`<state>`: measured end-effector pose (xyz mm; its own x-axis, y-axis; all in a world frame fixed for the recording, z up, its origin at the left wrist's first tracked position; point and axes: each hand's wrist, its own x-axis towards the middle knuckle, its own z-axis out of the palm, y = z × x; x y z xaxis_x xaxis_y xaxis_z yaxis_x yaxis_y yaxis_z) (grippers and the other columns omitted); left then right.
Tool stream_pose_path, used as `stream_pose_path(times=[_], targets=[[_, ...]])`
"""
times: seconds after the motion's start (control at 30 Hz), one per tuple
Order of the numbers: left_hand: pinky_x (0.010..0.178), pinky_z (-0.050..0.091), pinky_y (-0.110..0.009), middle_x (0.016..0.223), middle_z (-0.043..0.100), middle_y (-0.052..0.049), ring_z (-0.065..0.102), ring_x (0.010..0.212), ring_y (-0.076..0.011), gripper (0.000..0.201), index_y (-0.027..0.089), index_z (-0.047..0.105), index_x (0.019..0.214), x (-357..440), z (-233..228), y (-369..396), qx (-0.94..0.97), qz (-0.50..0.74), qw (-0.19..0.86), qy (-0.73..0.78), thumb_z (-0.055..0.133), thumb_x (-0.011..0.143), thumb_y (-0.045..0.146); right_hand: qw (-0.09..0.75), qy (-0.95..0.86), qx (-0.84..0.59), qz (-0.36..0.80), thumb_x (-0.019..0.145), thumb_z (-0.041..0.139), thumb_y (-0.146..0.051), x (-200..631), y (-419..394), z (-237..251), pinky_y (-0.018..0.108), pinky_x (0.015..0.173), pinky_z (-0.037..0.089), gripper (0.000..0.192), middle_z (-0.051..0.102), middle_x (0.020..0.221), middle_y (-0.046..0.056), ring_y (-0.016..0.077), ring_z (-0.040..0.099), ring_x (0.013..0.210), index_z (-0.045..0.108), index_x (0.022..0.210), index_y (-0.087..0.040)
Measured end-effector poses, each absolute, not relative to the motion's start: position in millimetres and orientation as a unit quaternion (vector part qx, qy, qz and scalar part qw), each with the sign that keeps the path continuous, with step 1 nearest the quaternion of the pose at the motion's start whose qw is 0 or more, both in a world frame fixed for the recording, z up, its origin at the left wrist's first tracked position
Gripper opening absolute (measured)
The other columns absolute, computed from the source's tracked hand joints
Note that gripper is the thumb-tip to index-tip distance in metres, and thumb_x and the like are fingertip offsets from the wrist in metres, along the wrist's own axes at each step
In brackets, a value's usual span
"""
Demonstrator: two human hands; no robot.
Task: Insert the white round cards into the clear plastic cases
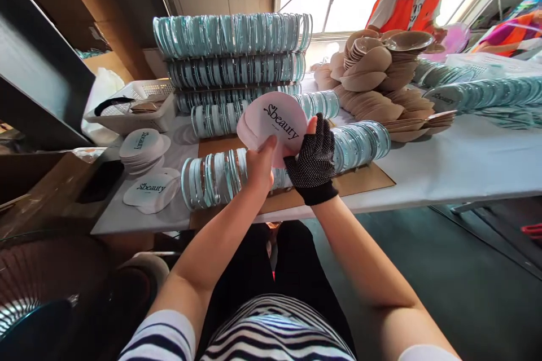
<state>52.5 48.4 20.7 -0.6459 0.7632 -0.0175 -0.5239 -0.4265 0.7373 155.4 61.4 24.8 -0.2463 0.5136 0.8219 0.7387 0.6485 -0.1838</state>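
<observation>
Evidently, a thin pink printed card [277, 121], rounded in outline and marked "beauty", is held up above the table edge [423, 192], with at least one more like it fanned just behind. It is judged to be light, fairly stiff yet bendable, and smooth enough to slip against its neighbour; it would best be gripped at the rim, so that the print stays uncreased. The card is pinched at its lower left rim by the bare left hand [259, 166], thumb laid on the face and fingers closed behind. Its lower right rim is gripped by the right hand [315, 161], which is covered by a black dotted glove, the fingers curled shut on the card. Just below and beyond the hands, a row of clear round cases [212, 177] is laid on a cardboard sheet [364, 177]. More cases are stacked behind [231, 34]. White printed cards [150, 189] are piled to the left, near a white basket [139, 104]. Beige cups [372, 67] are heaped to the right, before a person in an orange vest [406, 3].
</observation>
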Motion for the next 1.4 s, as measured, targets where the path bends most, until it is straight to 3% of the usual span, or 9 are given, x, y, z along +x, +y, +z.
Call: stream_pose_path(times=[0.17, 0.33, 0.53, 0.83, 0.93, 1.0, 1.13, 1.23, 1.4], targets=[[0.101, 0.049, -0.043, 0.105, 0.074, -0.008, 0.064, 0.115, -0.0277, 0.028, 0.017, 0.072, 0.094, 34, 26, 43, 0.165, 0.805, 0.473, 0.317, 0.081, 0.068, 0.020, 0.462, -0.799, -0.383, -0.038, 0.097, 0.035, -0.037, 147, 65, 32, 0.034, 0.088, 0.054, 0.044, 0.068, 0.114, 0.013, 0.0201, 0.065, 0.100, 0.054, 0.129, -0.014], [0.106, 0.046, -0.047, 0.108, 0.073, -0.006, 0.060, 0.121, -0.0260, 0.025, 0.019, 0.068, 0.106, 3, 31, 49, 0.104, 0.775, 0.543, 0.306, 0.069, 0.082, 0.014, 0.513, -0.697, -0.488, -0.114, 0.097, 0.038, -0.041, 197, 42, 30, 0.031, 0.073, 0.056, 0.043, 0.071, 0.096, 0.017, 0.0214, 0.068, 0.085, 0.064, 0.110, -0.009], [0.105, 0.048, -0.043, 0.119, 0.070, -0.007, 0.058, 0.124, -0.0237, 0.039, 0.021, 0.063, 0.120, -6, 34, 61, 0.040, 0.802, 0.529, 0.273, 0.069, 0.083, 0.012, 0.341, -0.821, -0.449, -0.097, 0.096, 0.044, -0.031, 242, -39, -11, 0.024, 0.062, 0.054, 0.034, 0.073, 0.082, 0.008, 0.0174, 0.067, 0.065, 0.067, 0.118, -0.019], [0.104, 0.049, -0.041, 0.130, 0.064, -0.009, 0.057, 0.126, -0.0228, 0.043, 0.021, 0.060, 0.126, -28, 31, 76, 0.037, 0.814, 0.519, 0.257, 0.067, 0.084, 0.013, 0.215, -0.853, -0.475, -0.024, 0.097, 0.035, -0.030, 177, 4, -2, 0.025, 0.059, 0.048, 0.043, 0.075, 0.099, 0.008, 0.0183, 0.068, 0.070, 0.058, 0.133, -0.022], [0.105, 0.048, -0.041, 0.131, 0.064, -0.009, 0.056, 0.127, -0.0237, 0.046, 0.021, 0.061, 0.125, -28, 26, 74, 0.036, 0.823, 0.503, 0.261, 0.070, 0.081, 0.013, 0.130, -0.869, -0.478, -0.020, 0.096, 0.038, -0.026, 149, 32, 1, 0.025, 0.058, 0.041, 0.043, 0.075, 0.092, 0.007, 0.0191, 0.069, 0.072, 0.053, 0.137, -0.024], [0.106, 0.047, -0.042, 0.129, 0.065, -0.009, 0.055, 0.127, -0.0248, 0.046, 0.021, 0.062, 0.123, -25, 25, 72, 0.043, 0.825, 0.497, 0.265, 0.073, 0.079, 0.014, 0.128, -0.869, -0.476, -0.033, 0.098, 0.039, -0.030, 142, 39, -2, 0.025, 0.058, 0.037, 0.043, 0.074, 0.086, 0.008, 0.0194, 0.068, 0.072, 0.052, 0.138, -0.021], [0.108, 0.045, -0.045, 0.125, 0.066, -0.010, 0.054, 0.128, -0.0270, 0.051, 0.021, 0.063, 0.122, -22, 24, 69, 0.064, 0.827, 0.495, 0.261, 0.078, 0.074, 0.014, 0.219, -0.824, -0.522, -0.009, 0.098, 0.038, -0.039, 151, 33, -17, 0.026, 0.058, 0.035, 0.038, 0.072, 0.082, 0.009, 0.0192, 0.066, 0.069, 0.064, 0.110, -0.014], [0.108, 0.045, -0.046, 0.125, 0.066, -0.010, 0.053, 0.129, -0.0280, 0.053, 0.021, 0.062, 0.123, -22, 23, 69, 0.072, 0.829, 0.493, 0.254, 0.079, 0.073, 0.013, 0.267, -0.792, -0.547, 0.050, 0.096, 0.039, -0.037, 154, 29, -31, 0.025, 0.062, 0.039, 0.033, 0.070, 0.079, 0.009, 0.0187, 0.065, 0.072, 0.063, 0.093, -0.014], [0.107, 0.045, -0.046, 0.127, 0.065, -0.011, 0.054, 0.128, -0.0281, 0.053, 0.021, 0.062, 0.123, -23, 18, 71, 0.081, 0.834, 0.487, 0.247, 0.079, 0.073, 0.013, 0.152, -0.818, -0.552, 0.047, 0.097, 0.038, -0.033, 137, 28, -38, 0.026, 0.064, 0.039, 0.030, 0.072, 0.083, 0.010, 0.0202, 0.068, 0.075, 0.064, 0.100, -0.016]])
